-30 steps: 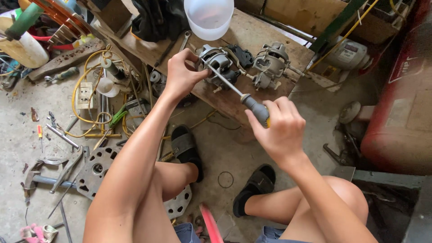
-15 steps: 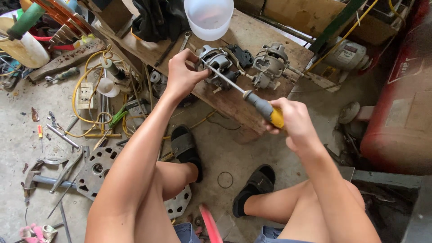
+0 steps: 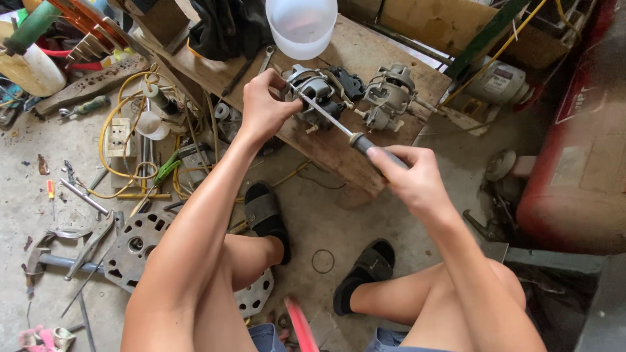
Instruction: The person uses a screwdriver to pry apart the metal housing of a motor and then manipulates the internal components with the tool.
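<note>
A small grey engine part, like a carburetor, lies on a low wooden bench. My left hand grips its left side and steadies it. My right hand is closed around the dark handle of a screwdriver, whose metal shaft runs up and left with its tip against the part. A second, similar grey part sits just to the right on the bench.
A white plastic bowl stands at the bench's far edge. On the concrete floor to the left lie yellow cable, wrenches, pliers and a perforated metal plate. A red tank stands at right. My sandalled feet rest below the bench.
My right hand has turned on the screwdriver handle, its wrist rolling over so the yellow-and-black grip is now covered. My left hand stays on the part.
</note>
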